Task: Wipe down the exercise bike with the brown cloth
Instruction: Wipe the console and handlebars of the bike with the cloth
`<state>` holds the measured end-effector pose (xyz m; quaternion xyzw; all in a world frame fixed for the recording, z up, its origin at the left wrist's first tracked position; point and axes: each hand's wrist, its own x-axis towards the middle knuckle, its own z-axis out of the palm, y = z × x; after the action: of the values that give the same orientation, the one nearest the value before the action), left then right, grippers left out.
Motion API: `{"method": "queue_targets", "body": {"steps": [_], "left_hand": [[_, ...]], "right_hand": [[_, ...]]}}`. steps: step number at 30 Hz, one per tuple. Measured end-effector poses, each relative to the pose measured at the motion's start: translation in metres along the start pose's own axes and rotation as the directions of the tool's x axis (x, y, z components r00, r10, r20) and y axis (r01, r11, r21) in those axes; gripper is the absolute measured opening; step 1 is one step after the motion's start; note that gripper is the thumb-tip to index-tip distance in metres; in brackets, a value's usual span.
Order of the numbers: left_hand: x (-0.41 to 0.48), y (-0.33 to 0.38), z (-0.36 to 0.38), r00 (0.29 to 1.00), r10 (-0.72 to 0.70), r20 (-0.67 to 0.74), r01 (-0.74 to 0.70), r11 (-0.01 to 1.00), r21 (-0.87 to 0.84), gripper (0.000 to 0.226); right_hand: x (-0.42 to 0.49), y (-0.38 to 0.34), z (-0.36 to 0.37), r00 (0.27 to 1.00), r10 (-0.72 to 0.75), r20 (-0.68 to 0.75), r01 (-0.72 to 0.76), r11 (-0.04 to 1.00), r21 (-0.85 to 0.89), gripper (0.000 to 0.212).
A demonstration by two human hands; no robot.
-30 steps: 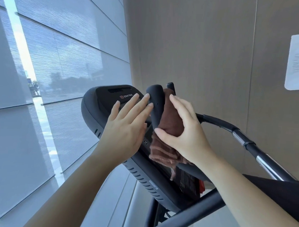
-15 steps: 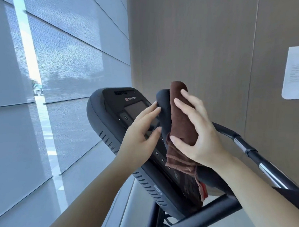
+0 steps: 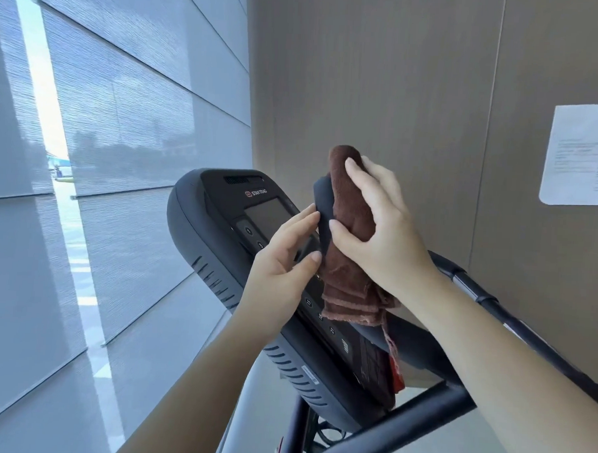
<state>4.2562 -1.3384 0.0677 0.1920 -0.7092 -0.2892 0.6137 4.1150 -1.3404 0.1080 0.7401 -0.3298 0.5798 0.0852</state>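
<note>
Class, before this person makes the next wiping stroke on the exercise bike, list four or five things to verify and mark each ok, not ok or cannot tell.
1. Right hand has a firm hold of the brown cloth: ok, fingers and thumb wrap it.
2. Cloth is against the upright black handle: ok, folded over its top and right side.
3. Left hand steadies the bike: ok, fingertips touch the handle's left edge.
4. Left hand is clear of the console buttons: cannot tell, the palm hides that area.
5. Cloth's loose lower end hangs free of the console face: not ok, it drapes over the lower panel.
</note>
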Motion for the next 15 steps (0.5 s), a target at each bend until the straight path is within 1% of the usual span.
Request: {"method": "queue_targets", "body": {"steps": [1, 2, 3, 4, 5, 6, 7, 8, 9, 11, 12, 13, 15], "left_hand": [[-0.002, 0.002, -0.001, 1.000, 0.015, 0.017, -0.015, 1.000, 0.027, 0.051], [-0.004, 0.002, -0.004, 0.999, 0.048, 0.023, -0.050, 0.994, 0.092, 0.049], [-0.007, -0.001, -0.009, 0.994, 0.102, 0.028, -0.106, 0.970, 0.218, 0.045], [-0.009, -0.006, -0.015, 0.983, 0.178, 0.039, -0.178, 0.895, 0.409, 0.043], [-0.012, -0.014, -0.022, 0.969, 0.238, 0.071, -0.233, 0.774, 0.588, 0.042], [-0.015, -0.024, -0.030, 0.962, 0.256, 0.096, -0.245, 0.654, 0.716, 0.040], [-0.018, -0.033, -0.037, 0.968, 0.231, 0.100, -0.218, 0.574, 0.789, 0.040], [-0.022, -0.040, -0.043, 0.976, 0.193, 0.103, -0.190, 0.518, 0.834, 0.041], [-0.025, -0.047, -0.048, 0.977, 0.171, 0.128, -0.192, 0.440, 0.877, 0.042], [-0.028, -0.060, -0.056, 0.961, 0.160, 0.224, -0.258, 0.238, 0.936, 0.039], [-0.028, -0.064, -0.059, 0.955, 0.153, 0.253, -0.279, 0.179, 0.944, 0.039], [-0.027, -0.066, -0.062, 0.953, 0.145, 0.264, -0.285, 0.152, 0.946, 0.042], [-0.025, -0.067, -0.064, 0.954, 0.137, 0.267, -0.285, 0.135, 0.949, 0.047]], "right_hand": [[-0.006, 0.001, -0.002, 0.999, -0.026, 0.025, 0.027, 0.999, -0.032, 0.065], [-0.016, 0.002, -0.004, 0.997, -0.050, 0.052, 0.053, 0.996, -0.073, 0.066], [-0.029, 0.005, -0.006, 0.995, -0.067, 0.081, 0.076, 0.989, -0.123, 0.066], [-0.045, 0.007, -0.009, 0.991, -0.073, 0.110, 0.092, 0.981, -0.173, 0.065], [-0.062, 0.007, -0.011, 0.988, -0.070, 0.136, 0.098, 0.974, -0.206, 0.065], [-0.077, 0.007, -0.012, 0.987, -0.065, 0.150, 0.097, 0.971, -0.218, 0.064], [-0.086, 0.007, -0.011, 0.987, -0.067, 0.145, 0.098, 0.970, -0.223, 0.063], [-0.090, 0.005, -0.010, 0.990, -0.075, 0.117, 0.100, 0.968, -0.229, 0.061], [-0.086, 0.004, -0.008, 0.994, -0.085, 0.071, 0.099, 0.968, -0.232, 0.058], [-0.064, -0.004, 0.003, 0.995, -0.100, -0.030, 0.091, 0.973, -0.212, 0.053], [-0.049, -0.009, 0.009, 0.993, -0.098, -0.066, 0.083, 0.976, -0.200, 0.052], [-0.036, -0.014, 0.015, 0.993, -0.087, -0.085, 0.069, 0.979, -0.193, 0.052], [-0.020, -0.017, 0.020, 0.994, -0.065, -0.084, 0.046, 0.976, -0.211, 0.052]]}}
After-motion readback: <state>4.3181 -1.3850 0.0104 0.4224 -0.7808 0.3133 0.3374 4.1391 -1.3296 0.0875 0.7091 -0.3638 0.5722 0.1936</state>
